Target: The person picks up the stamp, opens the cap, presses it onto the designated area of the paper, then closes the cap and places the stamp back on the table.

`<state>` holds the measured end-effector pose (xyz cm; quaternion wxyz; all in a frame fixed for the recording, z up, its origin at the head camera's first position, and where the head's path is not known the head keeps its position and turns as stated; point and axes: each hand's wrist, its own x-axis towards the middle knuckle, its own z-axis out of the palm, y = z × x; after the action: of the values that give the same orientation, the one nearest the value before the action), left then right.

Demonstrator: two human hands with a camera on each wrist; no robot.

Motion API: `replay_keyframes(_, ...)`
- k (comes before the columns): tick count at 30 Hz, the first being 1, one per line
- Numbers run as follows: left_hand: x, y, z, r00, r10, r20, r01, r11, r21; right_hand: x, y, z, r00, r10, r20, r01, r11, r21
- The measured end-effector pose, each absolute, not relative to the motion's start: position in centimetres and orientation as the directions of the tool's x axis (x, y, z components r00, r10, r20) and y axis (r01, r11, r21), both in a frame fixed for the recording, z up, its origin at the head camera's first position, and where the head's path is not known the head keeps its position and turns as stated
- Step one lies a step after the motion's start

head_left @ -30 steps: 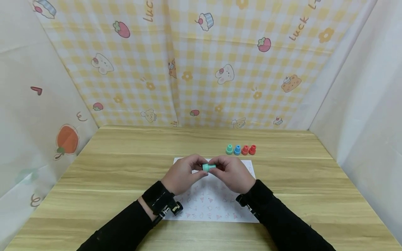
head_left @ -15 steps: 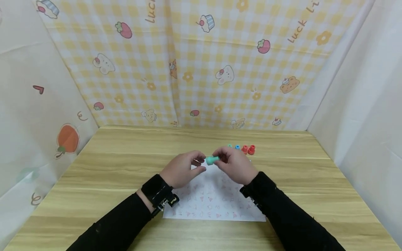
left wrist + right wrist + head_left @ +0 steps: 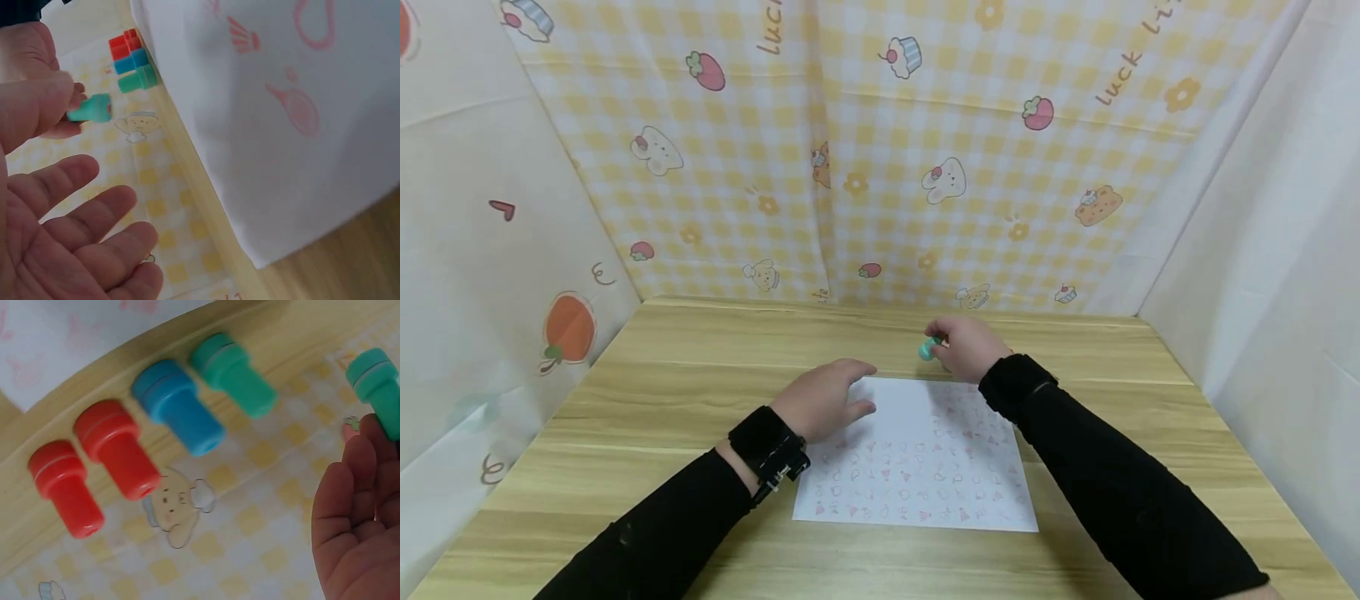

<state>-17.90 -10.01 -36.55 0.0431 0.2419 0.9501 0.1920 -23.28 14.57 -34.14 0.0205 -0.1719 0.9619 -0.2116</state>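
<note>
My right hand (image 3: 968, 346) pinches a small green toy stamp (image 3: 928, 349) above the table, just beyond the far edge of the paper. In the right wrist view this stamp (image 3: 373, 378) shows a wide capped end and a narrower handle between the fingers. Beside it stand another green stamp (image 3: 234, 375), a blue stamp (image 3: 178, 406) and two red stamps, one inner (image 3: 117, 449) and one outer (image 3: 65, 487). The right hand hides this row in the head view. My left hand (image 3: 820, 400) hovers over the paper's left side, fingers spread and holding nothing.
A white sheet of paper (image 3: 917, 487) with rows of pink stamped prints lies on the wooden table (image 3: 700, 367). A yellow checked cloth (image 3: 880, 208) hangs behind the table. White cloths, left (image 3: 467, 275) and right (image 3: 1285, 250), close in the sides.
My right hand has carried the green stamp away from my left hand, forward and to the right, to the stamp row. The left hand has let go, opened wider and drawn slightly left.
</note>
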Motion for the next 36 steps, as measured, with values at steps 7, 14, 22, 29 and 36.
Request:
replay_keyframes(7, -18.2, -10.6, -37.0, -0.889, 0.45, -0.082, 0.4, 0.852, 0.339, -25.2, 14.3, -35.6, -0.939, -0.343, -0.041, -0.315, 0.899, -0.303)
replay_keyframes(14, -18.3, -10.8, -37.1, -0.889, 0.442, -0.118, 0.391, 0.869, 0.303, -25.8, 14.0, -36.2, -0.942, -0.329, -0.073, -0.3, 0.917, -0.263)
replay_keyframes(22, -18.3, -11.1, -37.2, -0.886, 0.45, -0.116, 0.403, 0.868, 0.291, -26.0, 13.7, -36.4, -0.936, -0.34, -0.086, -0.314, 0.921, -0.232)
replay_keyframes(29, -18.3, -11.0, -37.1, -0.886, 0.449, -0.117, 0.402, 0.869, 0.29, -25.8, 13.7, -36.4, -0.938, -0.332, -0.099, -0.302, 0.924, -0.234)
replay_keyframes(36, -18.3, -10.8, -37.2, -0.892, 0.435, -0.125, 0.388, 0.876, 0.288, -25.7, 13.7, -36.6, -0.945, -0.312, -0.101, -0.282, 0.93, -0.236)
